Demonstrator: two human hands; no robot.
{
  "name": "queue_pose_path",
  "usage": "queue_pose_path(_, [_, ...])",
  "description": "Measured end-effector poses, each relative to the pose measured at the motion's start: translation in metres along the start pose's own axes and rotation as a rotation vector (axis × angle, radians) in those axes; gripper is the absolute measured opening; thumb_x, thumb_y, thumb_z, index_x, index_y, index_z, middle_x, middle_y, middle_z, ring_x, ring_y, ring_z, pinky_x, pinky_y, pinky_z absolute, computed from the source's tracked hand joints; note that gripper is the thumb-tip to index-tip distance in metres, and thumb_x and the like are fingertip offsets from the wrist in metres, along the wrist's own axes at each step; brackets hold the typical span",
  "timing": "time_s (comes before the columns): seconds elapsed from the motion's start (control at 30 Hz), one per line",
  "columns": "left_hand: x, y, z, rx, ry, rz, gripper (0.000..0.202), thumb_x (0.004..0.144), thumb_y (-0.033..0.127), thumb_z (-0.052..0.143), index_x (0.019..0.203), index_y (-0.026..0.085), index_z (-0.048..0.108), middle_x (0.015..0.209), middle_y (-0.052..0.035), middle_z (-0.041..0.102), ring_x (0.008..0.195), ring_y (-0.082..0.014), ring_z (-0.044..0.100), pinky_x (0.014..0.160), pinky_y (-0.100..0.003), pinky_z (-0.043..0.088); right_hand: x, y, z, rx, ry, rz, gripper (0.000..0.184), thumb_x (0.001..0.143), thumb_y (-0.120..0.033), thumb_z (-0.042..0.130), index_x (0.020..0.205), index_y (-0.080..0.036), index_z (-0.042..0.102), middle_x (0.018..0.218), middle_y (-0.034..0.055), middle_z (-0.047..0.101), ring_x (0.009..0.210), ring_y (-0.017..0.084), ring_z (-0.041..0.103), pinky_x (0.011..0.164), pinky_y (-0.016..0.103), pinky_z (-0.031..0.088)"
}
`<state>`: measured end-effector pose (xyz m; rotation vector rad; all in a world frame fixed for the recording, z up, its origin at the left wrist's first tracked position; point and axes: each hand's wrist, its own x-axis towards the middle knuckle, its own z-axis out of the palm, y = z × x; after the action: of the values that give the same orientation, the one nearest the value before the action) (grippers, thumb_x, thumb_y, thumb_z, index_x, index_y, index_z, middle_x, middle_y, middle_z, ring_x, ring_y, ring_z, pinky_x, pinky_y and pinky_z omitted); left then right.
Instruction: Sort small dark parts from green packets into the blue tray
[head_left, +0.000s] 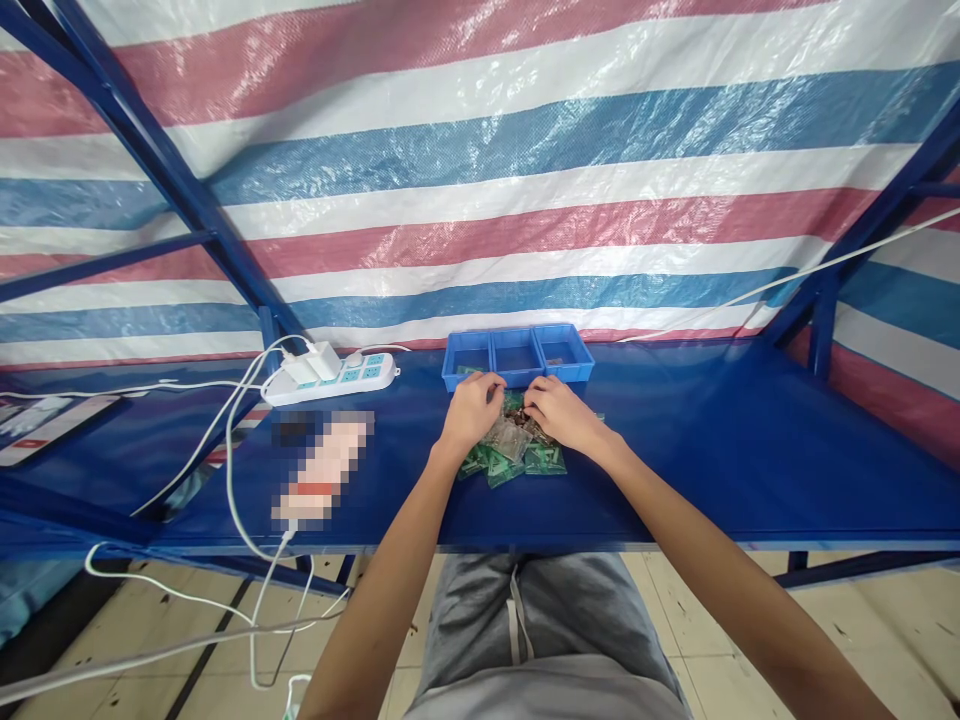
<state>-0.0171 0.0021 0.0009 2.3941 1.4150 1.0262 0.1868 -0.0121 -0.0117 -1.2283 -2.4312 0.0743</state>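
Observation:
A heap of small green and clear plastic packets (507,441) lies near the front of the blue table, with small brownish pieces among them. My left hand (475,408) is over the heap's left side, its thumb and fingers drawn together in a pinch. From the right, my right hand (561,411) reaches into the heap with bent, closed fingers. What either hand pinches is too small or hidden to make out. Just beyond both hands stands a blue three-compartment tray (517,378). A little green shows in its left compartment and a small reddish-brown item in the right one.
A white power strip (375,372) with plugged-in chargers stands at the back left of the blue table (720,450). White cables (230,455) run over the front edge near a blurred-out object (330,465). Blue metal posts and a striped tarp (540,220) close off the back.

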Motion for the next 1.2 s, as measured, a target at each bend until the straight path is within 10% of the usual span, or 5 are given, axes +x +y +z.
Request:
queue_pose_path(0.57, [-0.004,0.016,-0.001,0.019,-0.161,0.181,0.021,0.089,0.042,0.067,0.096,0.022,0.072,0.095,-0.0059,0.061,0.096,-0.0242,0.059,0.088,-0.037,0.047,0.005,-0.006,-0.004,0.493,0.326,0.308,0.016,0.088,-0.024,0.056,0.079,-0.019,0.069,0.071,0.0013,0.068,0.070,0.018,0.060,0.065,0.028,0.041])
queue_pose_path(1.2, [-0.003,0.014,-0.002,-0.016,-0.060,0.194,0.023,0.102,0.034,0.045,0.097,0.020,0.063,0.096,-0.0069,0.060,0.096,-0.0219,0.057,0.087,-0.034,0.045,0.005,-0.011,-0.003,0.502,0.238,0.255,0.014,0.086,-0.016,0.056,0.091,-0.020,0.069,0.086,0.0027,0.074,0.081,0.019,0.068,0.074,0.028,0.047])
